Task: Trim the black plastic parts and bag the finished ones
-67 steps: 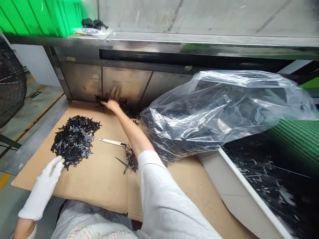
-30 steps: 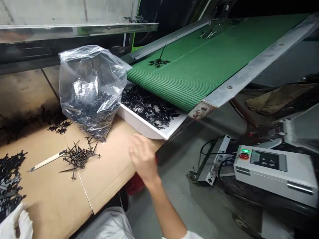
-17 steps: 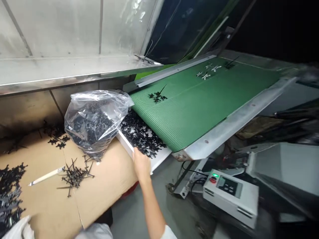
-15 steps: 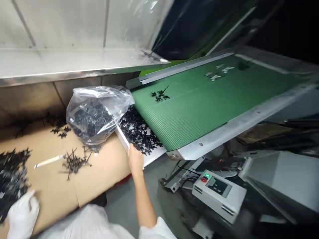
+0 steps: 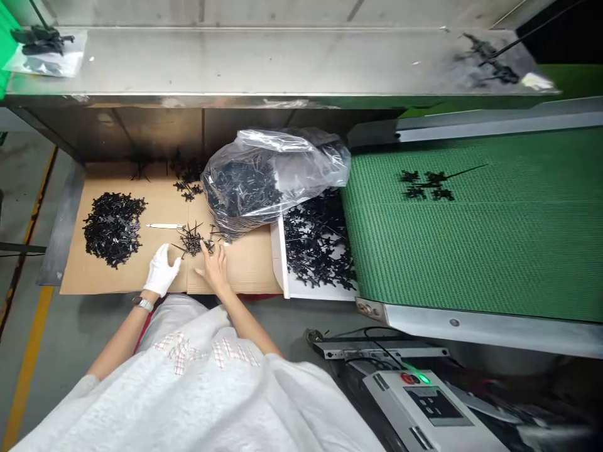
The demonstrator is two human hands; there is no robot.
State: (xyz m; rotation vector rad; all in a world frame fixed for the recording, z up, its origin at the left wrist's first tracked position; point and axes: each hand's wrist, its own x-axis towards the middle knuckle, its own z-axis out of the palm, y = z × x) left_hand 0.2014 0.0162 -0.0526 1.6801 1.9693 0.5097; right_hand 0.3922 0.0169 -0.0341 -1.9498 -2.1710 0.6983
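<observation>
My left hand (image 5: 161, 271), in a white glove, rests at the front of the cardboard-covered table (image 5: 245, 270), thumb and fingers apart. My bare right hand (image 5: 215, 269) is open too, its fingertips at the near right edge of a small heap of thin black plastic sprues (image 5: 191, 240). Whether those fingertips touch the sprues I cannot tell. Behind the heap lies a slim pale tool (image 5: 164, 226), perhaps a knife. A larger pile of small black plastic parts (image 5: 114, 229) sits to the left. Behind my right hand stands a clear plastic bag (image 5: 245, 188) with black pieces inside.
A white tray (image 5: 279, 257) full of black parts sits under the end of the green conveyor belt (image 5: 471, 251), which carries a branched black piece (image 5: 428, 184). A metal shelf (image 5: 245, 63) overhangs the back. A control box (image 5: 424, 402) stands lower right.
My view has swung left. My right hand has left the white tray's edge and come to the sprue heap; my left hand has moved right, from beside the large pile to near that heap.
</observation>
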